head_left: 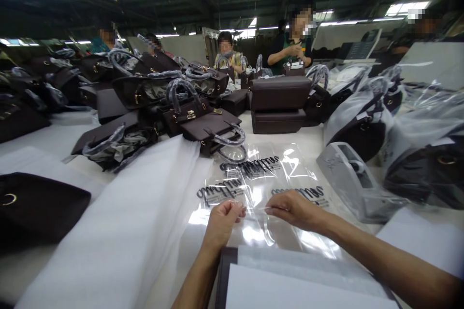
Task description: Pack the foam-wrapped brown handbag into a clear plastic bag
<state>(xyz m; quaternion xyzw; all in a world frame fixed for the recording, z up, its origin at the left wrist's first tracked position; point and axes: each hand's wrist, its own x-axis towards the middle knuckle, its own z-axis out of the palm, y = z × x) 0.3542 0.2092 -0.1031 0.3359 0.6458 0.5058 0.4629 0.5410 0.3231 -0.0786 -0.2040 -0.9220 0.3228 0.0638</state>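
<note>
Head view: a clear bag [253, 188] printed with black lettering lies flat on the white counter [61, 140], straight ahead of the person. Both hands pinch its near edge. The left hand [223, 222] is curled, thumb and fingers closed on the plastic; the right hand [293, 208] grips the same edge just beside it, fingertips pointing left. The two hands sit close together with a short strip of film between them.

Below the hands, at the frame's bottom, lies a dark tray [222, 275] with white sheets [300, 285] on it. To the left of the bag, a long roll of white foam [119, 231] runs diagonally across the counter. To the right stands a grey tape dispenser [353, 178], near the bag's corner.

Beyond the bag, dark brown handbags [203, 125] with wrapped handles are heaped, and two brown boxes [279, 104] are stacked behind them. More handbags in plastic covers [424, 154] crowd the right side. A dark pouch [36, 207] rests at far left.

Across the counter, several people [293, 43] work at the far end under strip lights.
</note>
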